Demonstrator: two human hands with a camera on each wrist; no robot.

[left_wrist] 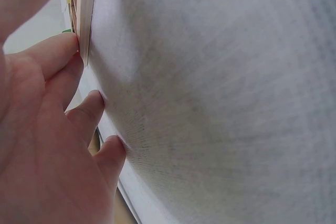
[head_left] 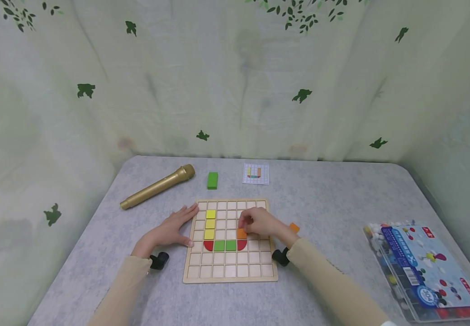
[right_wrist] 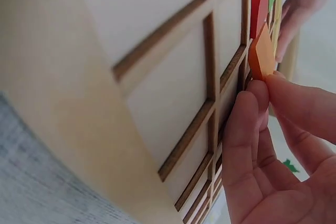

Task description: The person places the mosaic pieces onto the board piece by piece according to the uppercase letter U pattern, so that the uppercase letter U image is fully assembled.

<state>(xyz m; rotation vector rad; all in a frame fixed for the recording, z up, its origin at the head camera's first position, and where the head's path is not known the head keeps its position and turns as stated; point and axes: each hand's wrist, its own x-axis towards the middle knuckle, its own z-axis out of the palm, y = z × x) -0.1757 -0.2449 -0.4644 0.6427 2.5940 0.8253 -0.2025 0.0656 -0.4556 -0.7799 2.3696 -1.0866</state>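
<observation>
A wooden grid board (head_left: 230, 280) lies flat on the table. My right hand (head_left: 261, 222) pinches an orange tile (right_wrist: 261, 59) at its edge between thumb and fingers, in the cell just above the right-hand red tile (head_left: 241, 245). Fingers spread, my left hand (head_left: 169, 231) rests along the board's left edge, thumb and fingertips touching it. In the grid, yellow tiles (head_left: 210, 224) form a column over another red tile (head_left: 208, 245), with two green tiles (head_left: 225, 245) between the reds. Another orange piece (head_left: 294, 227) shows beside the right wrist, partly hidden.
Behind the board lie a gold microphone (head_left: 157, 186), a green block (head_left: 212, 180) and a small card (head_left: 256, 174) printed with a coloured U pattern. A clear plastic box (head_left: 438, 271) with a blue label sits at the table's right. A leaf-printed curtain hangs behind.
</observation>
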